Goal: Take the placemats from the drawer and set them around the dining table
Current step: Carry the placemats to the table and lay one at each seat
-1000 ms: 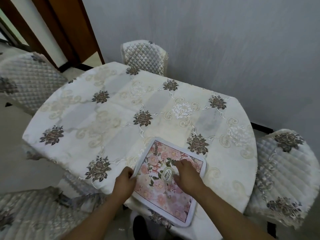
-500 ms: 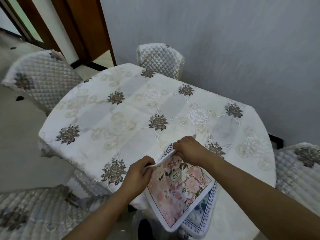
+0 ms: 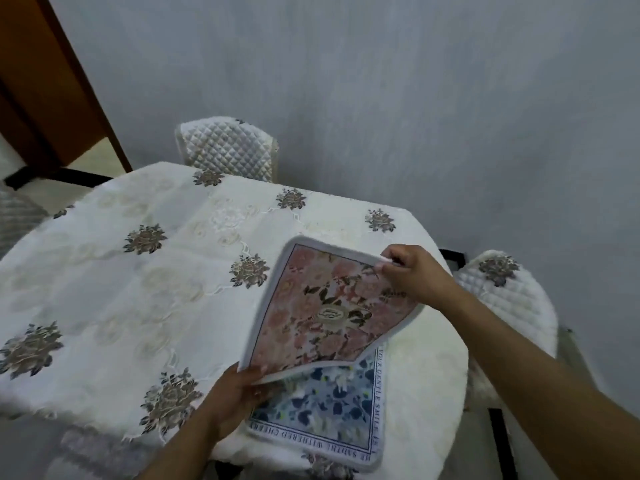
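Since 0.5 s ago, lifted pink placemat (image 3: 325, 306) higher off blue placemat (image 3: 332, 407), tilted above counter (image 3: 138, 289) near-right part; pinching near corner w/ L grip (image 3: 235, 393), far-right corner w/ R grip (image 3: 412, 275). Left blue placemat flat at counter's near edge, partly hidden by pink one & L grip. Flanked by quilted far chair (image 3: 227, 148) & right chair (image 3: 509, 299).

Pale grey wall (image 3: 381, 81), brown wooden door (image 3: 45, 81) at left, far quilted chair (image 3: 227, 148) by the wall, right quilted chair (image 3: 502, 296) nearer

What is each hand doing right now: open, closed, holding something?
Left hand: grips the near corner of the pink floral rectangular fabric placemat.
Right hand: pinches that placemat's far corner.
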`<move>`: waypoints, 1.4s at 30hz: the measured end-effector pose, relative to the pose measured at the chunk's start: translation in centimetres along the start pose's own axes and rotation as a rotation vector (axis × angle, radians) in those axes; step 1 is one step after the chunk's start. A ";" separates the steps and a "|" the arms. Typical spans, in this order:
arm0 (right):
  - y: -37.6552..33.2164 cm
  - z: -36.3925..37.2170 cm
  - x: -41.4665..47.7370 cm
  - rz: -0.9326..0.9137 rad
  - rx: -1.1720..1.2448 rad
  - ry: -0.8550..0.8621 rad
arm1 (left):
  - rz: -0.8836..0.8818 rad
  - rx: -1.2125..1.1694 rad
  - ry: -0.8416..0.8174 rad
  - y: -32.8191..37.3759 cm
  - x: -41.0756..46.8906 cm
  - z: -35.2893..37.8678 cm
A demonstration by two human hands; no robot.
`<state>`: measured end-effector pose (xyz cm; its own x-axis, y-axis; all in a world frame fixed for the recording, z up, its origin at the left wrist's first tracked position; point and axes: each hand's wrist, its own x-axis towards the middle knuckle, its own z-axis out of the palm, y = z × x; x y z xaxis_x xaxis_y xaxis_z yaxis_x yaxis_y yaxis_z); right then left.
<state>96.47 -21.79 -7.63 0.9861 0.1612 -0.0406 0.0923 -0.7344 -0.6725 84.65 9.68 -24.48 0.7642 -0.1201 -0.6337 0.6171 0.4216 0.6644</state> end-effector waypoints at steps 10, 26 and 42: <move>10.3 -5.7 -7.2 0.329 0.522 0.337 | 0.143 0.263 -0.101 0.2 1.6 13.3; 30.2 -19.1 -18.3 0.402 0.540 0.398 | 0.602 0.419 0.475 -13.2 -3.4 37.6; 33.7 -24.2 -1.8 0.255 0.192 0.207 | 0.597 0.425 0.500 -8.9 7.2 42.5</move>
<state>101.19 -62.79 -12.28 0.9829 -0.1618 -0.0875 -0.1677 -0.5934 -0.7872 92.58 -33.15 -18.11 0.8712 0.4616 -0.1670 0.2350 -0.0935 0.9675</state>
